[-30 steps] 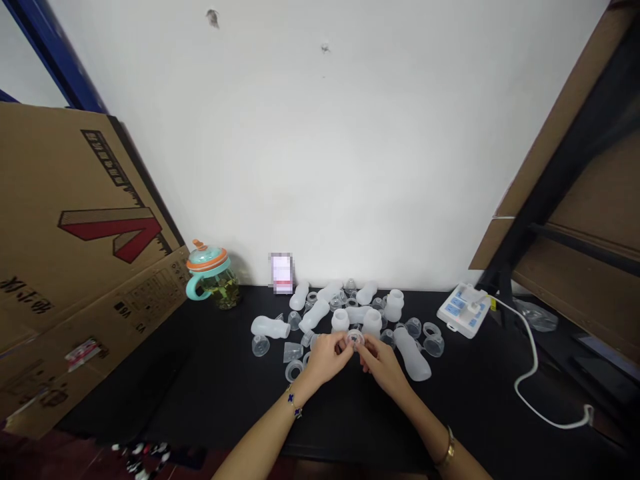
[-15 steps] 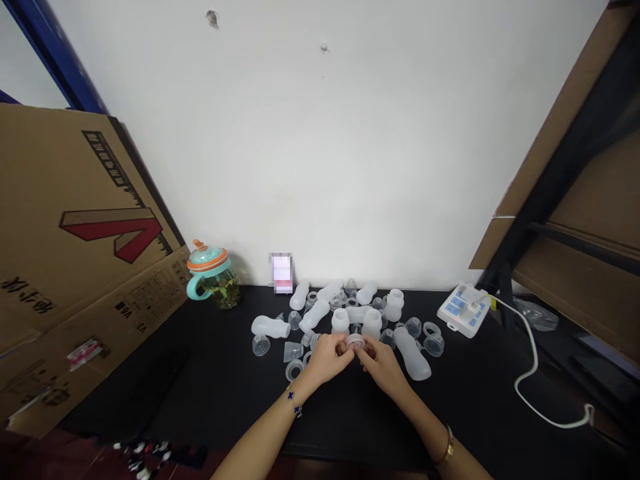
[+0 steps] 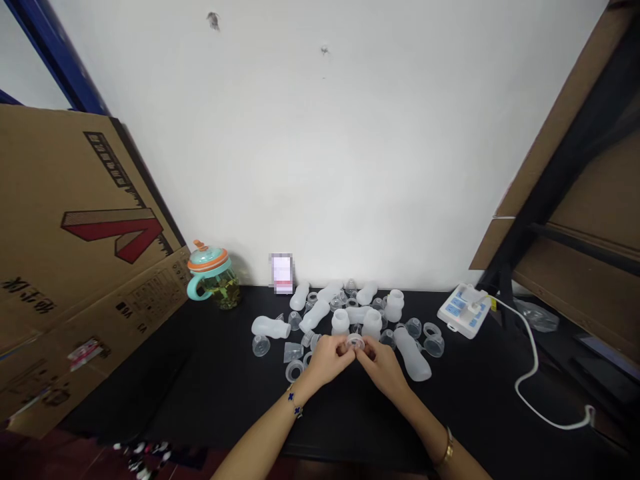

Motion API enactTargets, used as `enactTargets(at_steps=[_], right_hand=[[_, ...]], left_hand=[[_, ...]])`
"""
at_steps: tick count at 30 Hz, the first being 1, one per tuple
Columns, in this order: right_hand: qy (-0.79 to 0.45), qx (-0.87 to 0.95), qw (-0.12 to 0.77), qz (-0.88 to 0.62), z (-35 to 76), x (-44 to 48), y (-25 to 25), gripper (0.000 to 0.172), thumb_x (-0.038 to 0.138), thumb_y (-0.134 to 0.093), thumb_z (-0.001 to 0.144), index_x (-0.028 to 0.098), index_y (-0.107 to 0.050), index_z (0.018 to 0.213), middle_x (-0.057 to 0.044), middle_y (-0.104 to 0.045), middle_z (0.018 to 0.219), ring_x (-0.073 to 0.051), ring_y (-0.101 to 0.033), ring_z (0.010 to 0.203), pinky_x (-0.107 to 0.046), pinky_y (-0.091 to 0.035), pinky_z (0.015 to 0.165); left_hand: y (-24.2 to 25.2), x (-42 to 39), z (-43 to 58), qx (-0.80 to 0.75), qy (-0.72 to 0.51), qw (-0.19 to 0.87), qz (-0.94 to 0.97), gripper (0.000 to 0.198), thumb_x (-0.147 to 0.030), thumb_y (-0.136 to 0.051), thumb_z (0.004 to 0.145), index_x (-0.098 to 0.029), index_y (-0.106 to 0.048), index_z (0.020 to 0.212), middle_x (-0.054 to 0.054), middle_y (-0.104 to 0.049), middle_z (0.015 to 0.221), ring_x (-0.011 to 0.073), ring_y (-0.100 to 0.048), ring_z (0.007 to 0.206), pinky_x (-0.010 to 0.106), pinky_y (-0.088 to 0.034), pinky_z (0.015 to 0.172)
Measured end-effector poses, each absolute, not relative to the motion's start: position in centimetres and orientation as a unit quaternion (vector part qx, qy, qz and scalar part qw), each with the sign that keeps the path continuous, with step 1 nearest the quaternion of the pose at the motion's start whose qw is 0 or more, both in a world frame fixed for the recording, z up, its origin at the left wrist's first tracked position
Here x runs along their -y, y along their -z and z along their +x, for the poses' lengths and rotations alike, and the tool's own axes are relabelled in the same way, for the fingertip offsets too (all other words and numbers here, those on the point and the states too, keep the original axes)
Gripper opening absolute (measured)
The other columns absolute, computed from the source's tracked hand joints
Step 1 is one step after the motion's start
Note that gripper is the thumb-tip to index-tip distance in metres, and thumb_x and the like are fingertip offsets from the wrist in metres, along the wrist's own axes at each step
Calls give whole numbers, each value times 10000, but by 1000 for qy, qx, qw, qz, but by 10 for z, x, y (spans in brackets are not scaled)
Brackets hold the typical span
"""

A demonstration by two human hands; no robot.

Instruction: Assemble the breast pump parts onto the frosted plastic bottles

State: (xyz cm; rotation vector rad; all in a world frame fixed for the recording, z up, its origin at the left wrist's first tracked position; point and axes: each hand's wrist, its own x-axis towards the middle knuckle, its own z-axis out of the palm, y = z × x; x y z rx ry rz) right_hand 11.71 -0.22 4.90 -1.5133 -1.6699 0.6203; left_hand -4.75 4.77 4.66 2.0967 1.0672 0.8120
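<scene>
Left hand [image 3: 327,360] and right hand [image 3: 383,365] meet above the desk [image 3: 225,393], both grips pinched shut on a small clear ring [image 3: 355,343] just near of the scattered bottles [image 3: 411,353]. Likely risk: the slick ring slips from the fingertips and is lost among look-alike parts.

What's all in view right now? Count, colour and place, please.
table: one, black, across the foreground.
clear ring: one, translucent, centre, pinched.
bottles: roughly ten, milky white, clustered behind the ring.
loose rings and caps: many, clear, among the bottles.
lidded cup: one, teal and orange, back left.
blurred card: one, white-pink, by wall.
cardboard box: one, brown, far left.
power strip: one, white, back right.
shelf: one, brown and black, far right.
left hand: one, bare, pinching the ring.
right hand: one, bare, pinching the ring.
</scene>
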Motion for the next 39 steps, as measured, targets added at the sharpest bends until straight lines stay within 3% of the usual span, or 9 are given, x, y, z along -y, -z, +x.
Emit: enactTargets(at_steps=[24,27,33,39], right_hand=[[-221,661,376,-611,118,1,-47,305,425,-514,914,221,-537,688,29,-527,563,-154,-508,536,-263,-297,532],[-225,664,381,-603,118,1,-46,275,409,-514,919,216,-603,744,23,-558,582,-161,-530,551,-260,-320,533],[-245,657,394,-594,120,-1,-42,274,397,-537,912,215,-659,1077,6,-644,705,-180,-591,602,-267,-387,569],[-234,661,391,-596,121,0,-46,237,393,-530,920,210,-676,961,3,-638,693,-172,-576,580,-265,-376,562]], left_hand=[[-49,-46,-46,-424,-298,302,800,290,-276,-541,853,-177,-505,582,-47,-474,530,101,-442,517,230,-261,540],[-50,-46,-46,-434,-293,286,802,275,-267,-547,836,-177,-510,579,-44,-478,535,101,-441,519,227,-263,544],[-48,-46,-45,-458,-295,267,795,249,-252,-579,793,-177,-516,565,-37,-510,527,101,-450,506,222,-277,539],[-47,-47,-45,-457,-320,261,788,175,-224,-578,799,-181,-566,630,-38,-551,538,104,-499,511,214,-297,537]])
